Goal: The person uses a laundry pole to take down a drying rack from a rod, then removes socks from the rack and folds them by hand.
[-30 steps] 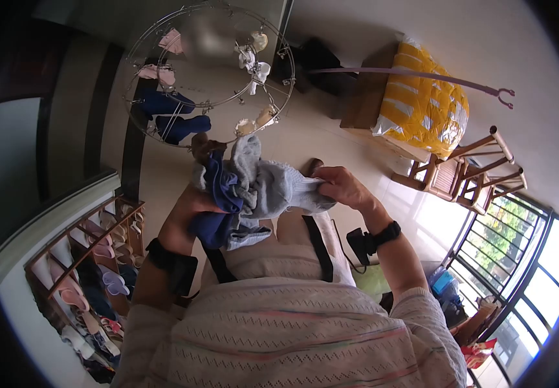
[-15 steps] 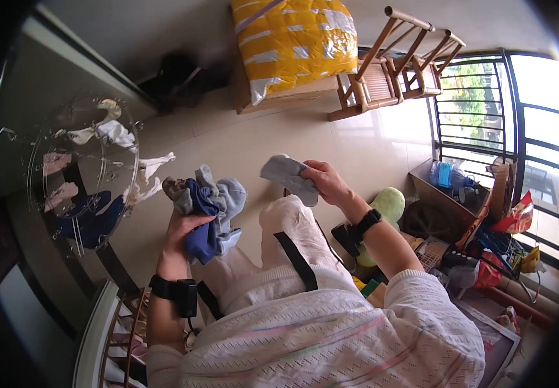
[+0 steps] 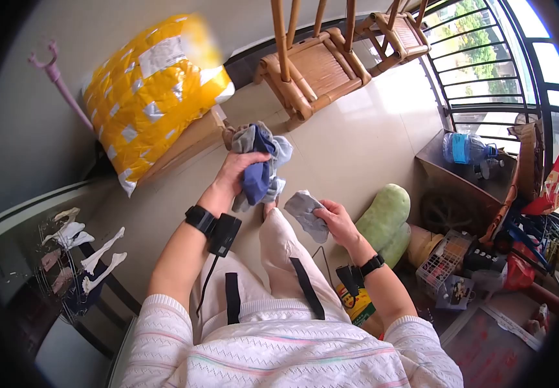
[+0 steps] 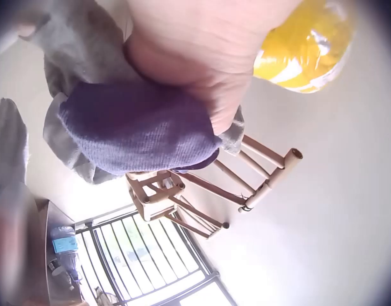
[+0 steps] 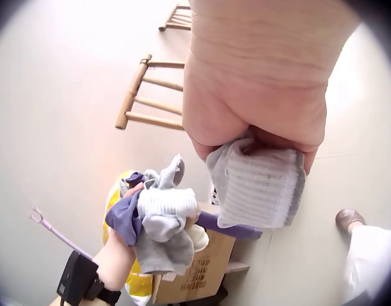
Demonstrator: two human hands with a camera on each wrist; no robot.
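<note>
A bundle of blue and grey socks (image 3: 258, 178) is gripped in my left hand (image 3: 233, 171), out in front of the knees. In the left wrist view a blue sock (image 4: 138, 127) bulges out below the palm. My right hand (image 3: 339, 225) pinches a single grey sock (image 3: 306, 213) by one end, to the right of the bundle and apart from it. The ribbed cuff of that grey sock (image 5: 259, 191) faces the right wrist camera. Off to the left hangs a round clip hanger with white socks (image 3: 103, 251) and other small pieces on it.
A yellow-taped parcel (image 3: 153, 90) rests on a cardboard box at the back left, beside a pink forked pole (image 3: 66, 94). Bamboo chairs (image 3: 321, 68) line the wall. Large green gourds (image 3: 386, 216), a wire basket (image 3: 444, 258) and a box with bottles (image 3: 464, 149) crowd the right.
The grey sock has come away from the bundle in my right hand. The head view has swung right, so the hanger now sits at far left. My left hand still holds the bundle.
</note>
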